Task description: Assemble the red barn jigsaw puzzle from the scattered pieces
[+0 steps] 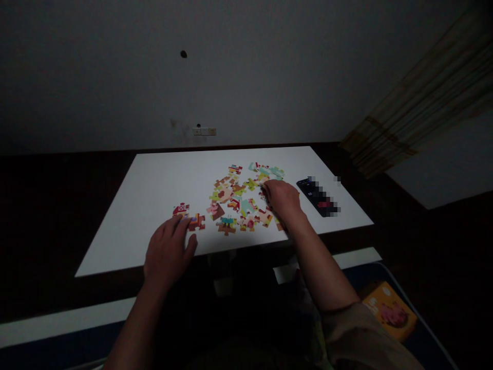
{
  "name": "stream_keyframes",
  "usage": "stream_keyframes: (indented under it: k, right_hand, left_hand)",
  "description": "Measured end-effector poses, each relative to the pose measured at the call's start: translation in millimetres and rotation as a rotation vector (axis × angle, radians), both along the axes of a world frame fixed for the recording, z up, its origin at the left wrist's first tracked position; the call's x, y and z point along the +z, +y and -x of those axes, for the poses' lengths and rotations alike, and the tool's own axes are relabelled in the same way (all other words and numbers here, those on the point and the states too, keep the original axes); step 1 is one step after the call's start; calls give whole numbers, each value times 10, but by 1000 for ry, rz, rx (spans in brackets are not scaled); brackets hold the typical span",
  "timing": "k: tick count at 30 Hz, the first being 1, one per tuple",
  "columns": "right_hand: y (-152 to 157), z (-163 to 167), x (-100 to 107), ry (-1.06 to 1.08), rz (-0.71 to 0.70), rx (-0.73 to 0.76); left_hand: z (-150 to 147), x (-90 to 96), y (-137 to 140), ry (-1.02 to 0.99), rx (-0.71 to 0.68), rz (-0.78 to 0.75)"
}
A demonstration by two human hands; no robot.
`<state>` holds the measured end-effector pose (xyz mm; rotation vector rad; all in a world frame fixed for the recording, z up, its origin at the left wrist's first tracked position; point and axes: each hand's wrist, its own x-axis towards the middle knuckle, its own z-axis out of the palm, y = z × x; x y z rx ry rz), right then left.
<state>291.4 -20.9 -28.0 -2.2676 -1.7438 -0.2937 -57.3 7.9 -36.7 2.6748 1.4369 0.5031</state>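
Colourful jigsaw puzzle pieces lie in a loose spread on the white table. My left hand rests at the table's near left, fingers stretched out on an orange and red puzzle piece. Just beyond those fingers, a red barn piece shows, partly covered. Over the right side of the spread is my right hand, its fingers curled and pressed together low over the pieces. Whatever sits between those fingertips is hidden by the hand and the dim light.
A dark phone, partly blurred out, lies right of the puzzle pieces. Below right, an orange box with a pink picture rests on a dark blue seat. Behind the table stand a wall with sockets and a curtain.
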Motion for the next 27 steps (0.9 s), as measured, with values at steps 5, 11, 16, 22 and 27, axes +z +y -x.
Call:
stream_keyframes:
  k: [5, 11, 16, 22, 27]
  right_hand:
    - [-165, -3, 81, 115, -146, -27]
    - [-438, 390, 56, 172, 46, 332]
    - [-416, 255, 55, 152, -69, 153]
    - [-324, -16, -71, 159, -72, 63]
    - [-336, -12, -98, 279, -127, 64]
  left_hand:
    - [5, 51, -20, -4, -18, 2]
    - [11, 47, -22, 25, -25, -4]
    - [10, 20, -19, 4, -11, 6]
    - [5, 28, -18, -18, 7, 15]
    - [-16, 54, -16, -5, 16, 14]
